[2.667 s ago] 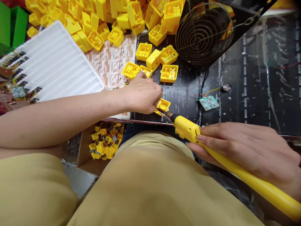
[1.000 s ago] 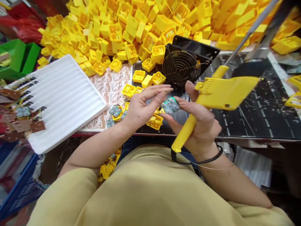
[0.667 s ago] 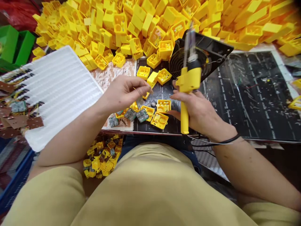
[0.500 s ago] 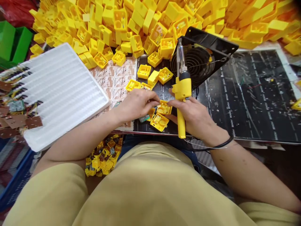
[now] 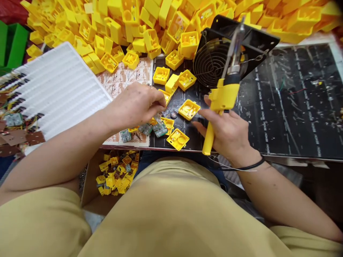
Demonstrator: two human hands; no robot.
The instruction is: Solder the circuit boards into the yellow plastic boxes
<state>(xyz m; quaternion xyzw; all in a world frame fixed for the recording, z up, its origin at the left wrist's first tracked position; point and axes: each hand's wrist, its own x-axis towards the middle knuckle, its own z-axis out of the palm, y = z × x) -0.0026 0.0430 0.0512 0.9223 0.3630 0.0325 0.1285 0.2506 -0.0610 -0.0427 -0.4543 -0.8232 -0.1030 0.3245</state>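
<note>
My right hand is closed around a yellow soldering iron, holding it upright with the metal tip pointing at the black fan. My left hand is curled knuckles-up over the black mat; its fingertips pinch something small that I cannot make out, just above a small green circuit board. An open yellow plastic case lies between the two hands, and a second one sits near the table edge. A small round black part rests beside the left fingertips.
A large heap of yellow cases fills the back of the table. A white ribbed tray lies at the left, with brown boards and wires beyond it. A cardboard box of yellow parts sits under the table edge.
The hands have separated. The soldering iron tilted to the right and the right hand moved away from the case, which now lies on the mat. The left hand shifted slightly left.
</note>
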